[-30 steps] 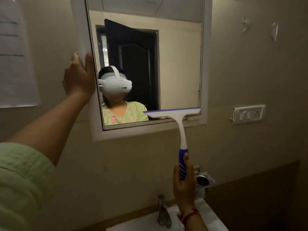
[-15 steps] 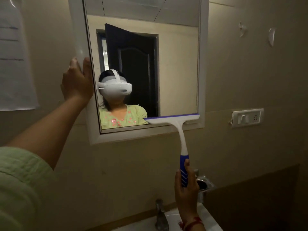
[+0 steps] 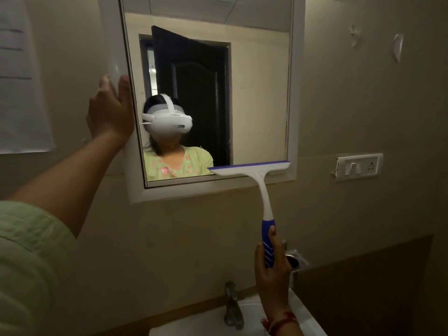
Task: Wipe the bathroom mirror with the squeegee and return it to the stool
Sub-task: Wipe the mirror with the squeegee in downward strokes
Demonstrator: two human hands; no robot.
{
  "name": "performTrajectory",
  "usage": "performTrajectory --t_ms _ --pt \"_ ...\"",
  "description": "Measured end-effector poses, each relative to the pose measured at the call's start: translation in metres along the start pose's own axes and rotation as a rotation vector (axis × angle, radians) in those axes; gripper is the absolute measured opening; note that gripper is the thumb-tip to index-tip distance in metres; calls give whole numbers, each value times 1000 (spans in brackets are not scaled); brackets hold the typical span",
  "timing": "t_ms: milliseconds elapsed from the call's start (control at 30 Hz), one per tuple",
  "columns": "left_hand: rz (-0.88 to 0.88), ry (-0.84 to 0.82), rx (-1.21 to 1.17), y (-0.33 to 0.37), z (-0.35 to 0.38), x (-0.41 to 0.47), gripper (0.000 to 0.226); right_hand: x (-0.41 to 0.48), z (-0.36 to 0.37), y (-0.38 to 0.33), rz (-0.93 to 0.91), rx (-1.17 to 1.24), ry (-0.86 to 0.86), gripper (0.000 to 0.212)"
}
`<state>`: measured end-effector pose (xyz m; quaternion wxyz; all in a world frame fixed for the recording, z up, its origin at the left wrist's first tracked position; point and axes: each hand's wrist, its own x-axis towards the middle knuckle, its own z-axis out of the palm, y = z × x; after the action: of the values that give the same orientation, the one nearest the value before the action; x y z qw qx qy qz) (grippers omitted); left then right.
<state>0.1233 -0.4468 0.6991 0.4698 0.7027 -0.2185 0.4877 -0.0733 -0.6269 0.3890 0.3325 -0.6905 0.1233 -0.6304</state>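
Note:
A white-framed mirror (image 3: pixel 261 93) hangs on the beige wall. My left hand (image 3: pixel 110 112) grips the frame's left edge, fingers wrapped around it. My right hand (image 3: pixel 272 267) holds the blue grip of a white squeegee (image 3: pixel 263 187) upright. Its blue-edged blade lies level against the glass at the mirror's bottom right corner, just above the lower frame. The stool is out of sight.
A white sink (image 3: pixel 211 321) with a metal tap (image 3: pixel 232 306) sits below the mirror. A metal cup holder (image 3: pixel 297 261) is behind my right hand. A switch plate (image 3: pixel 357 167) is on the wall at right, a paper sheet (image 3: pixel 21 81) at left.
The squeegee blade has slid a little lower on the glass toward the bottom frame, staying at the right side. My left hand keeps its hold on the frame.

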Motion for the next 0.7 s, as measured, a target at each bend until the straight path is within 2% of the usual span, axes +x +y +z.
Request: performTrajectory --t_ms 267,367,700 --pt "2 -4 -8 1 0 -1 61 13 -16 -16 -100 12 16 58" --pt "3 0 -17 -1 0 1 60 44 -14 -42 -215 53 8 50" --pt "-18 -22 -14 -4 -1 3 60 145 21 -148 -491 228 -63 46"
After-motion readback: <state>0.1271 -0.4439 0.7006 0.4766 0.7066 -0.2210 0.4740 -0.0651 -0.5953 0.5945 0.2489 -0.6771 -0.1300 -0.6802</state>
